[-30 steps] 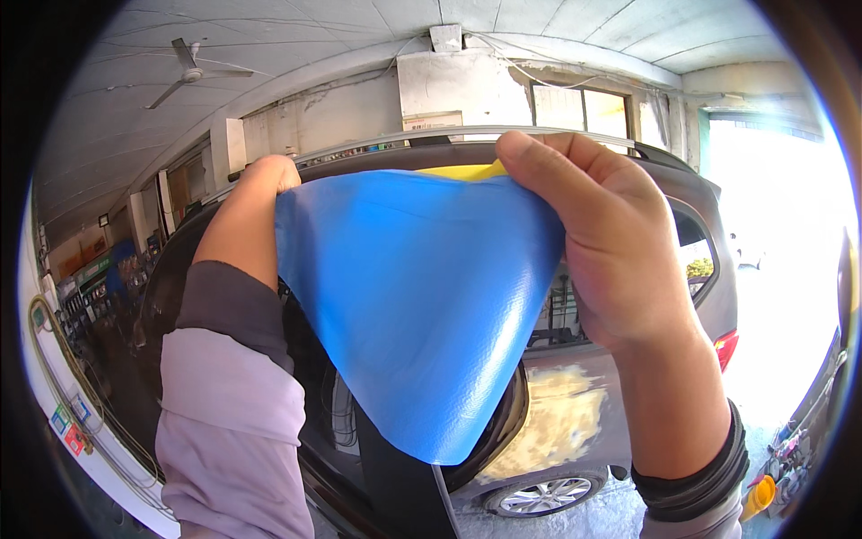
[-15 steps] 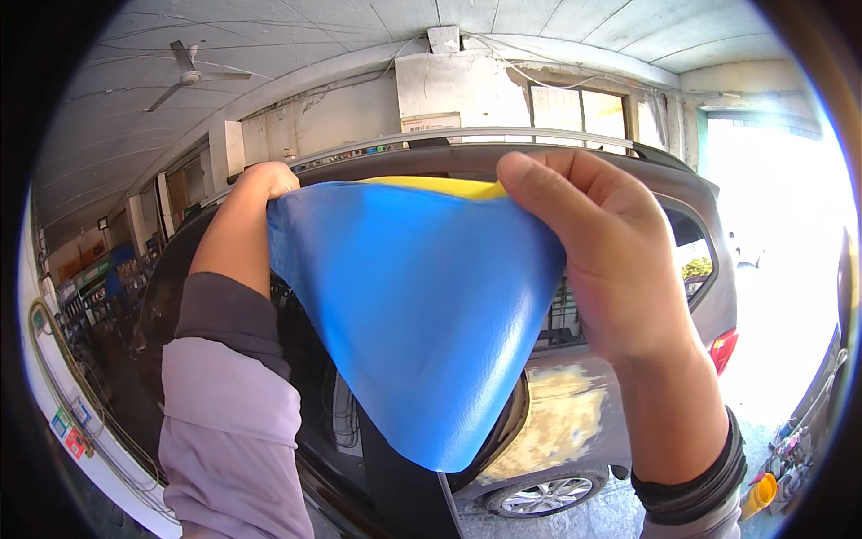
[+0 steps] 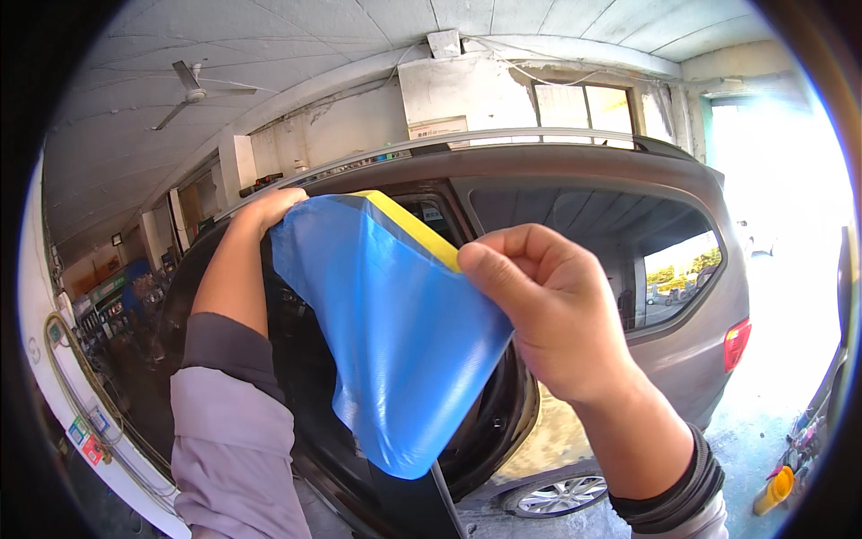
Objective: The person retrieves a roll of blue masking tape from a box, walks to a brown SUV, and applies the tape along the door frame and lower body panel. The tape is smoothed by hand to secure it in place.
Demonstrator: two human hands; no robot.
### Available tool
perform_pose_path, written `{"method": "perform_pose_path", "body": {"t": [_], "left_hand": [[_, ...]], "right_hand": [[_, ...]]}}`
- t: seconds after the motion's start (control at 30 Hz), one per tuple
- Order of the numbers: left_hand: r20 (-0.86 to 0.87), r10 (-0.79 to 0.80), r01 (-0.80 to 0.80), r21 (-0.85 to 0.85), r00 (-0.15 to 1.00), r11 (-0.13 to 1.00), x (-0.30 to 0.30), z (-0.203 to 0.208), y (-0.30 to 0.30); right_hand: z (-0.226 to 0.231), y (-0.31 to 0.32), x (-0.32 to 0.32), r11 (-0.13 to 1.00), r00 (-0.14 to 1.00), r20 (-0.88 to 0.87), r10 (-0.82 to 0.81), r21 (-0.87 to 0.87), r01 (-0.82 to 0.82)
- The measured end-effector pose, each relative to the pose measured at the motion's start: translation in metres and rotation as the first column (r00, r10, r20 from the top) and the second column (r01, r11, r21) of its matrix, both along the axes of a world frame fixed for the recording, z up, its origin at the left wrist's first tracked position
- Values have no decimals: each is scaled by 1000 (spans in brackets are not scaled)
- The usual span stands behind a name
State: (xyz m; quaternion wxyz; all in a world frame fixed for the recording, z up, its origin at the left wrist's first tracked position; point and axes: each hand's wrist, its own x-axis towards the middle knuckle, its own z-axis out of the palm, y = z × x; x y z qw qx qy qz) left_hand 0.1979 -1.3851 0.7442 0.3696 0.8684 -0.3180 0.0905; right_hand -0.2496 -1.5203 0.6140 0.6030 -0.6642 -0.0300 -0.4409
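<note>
A sheet of blue masking film (image 3: 404, 350) with a yellow tape edge (image 3: 415, 232) hangs in front of the car's open door area. My left hand (image 3: 277, 207) is closed on the film's upper left corner, close to the roof edge; its fingertips are partly hidden. Lower and to the right, my right hand (image 3: 561, 314) pinches the other end of the yellow tape between thumb and fingers. The tape slopes down from left to right, and below it the film drapes in folds to a rounded point. Behind it stands a dark grey car (image 3: 664, 364).
The car has a silver roof rail (image 3: 521, 135), a dark rear side window (image 3: 584, 238) and a yellowish sanded patch (image 3: 548, 436) above the wheel (image 3: 561, 494). A yellow container (image 3: 774, 490) lies at lower right. Cables and hoses (image 3: 76, 377) run along the left.
My right hand has moved left and down with its end of the tape. The film, stretched wide before, now hangs narrower and folded, uncovering the rear window. My left hand stays near the roof.
</note>
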Motion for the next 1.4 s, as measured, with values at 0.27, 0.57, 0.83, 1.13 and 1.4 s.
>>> {"method": "perform_pose_path", "body": {"t": [0.27,0.57,0.83,1.13,1.4], "left_hand": [[378,244,-71,-417,893,906,-58,-25,6],[680,223,21,-331,698,943,-351,-123,28],[846,32,-424,234,532,875,-423,-156,-17],[896,99,-496,144,432,856,-414,-141,-12],[918,151,-647,136,367,750,-438,-126,-23]], "right_hand": [[-26,-24,17,992,991,48,126,-35,-124],[-65,-36,40,945,943,184,277,128,-302],[-64,-27,47,939,896,323,305,54,-339],[-65,-78,124,769,764,500,407,264,-582],[-14,-66,308,371,443,42,895,480,-795]]}}
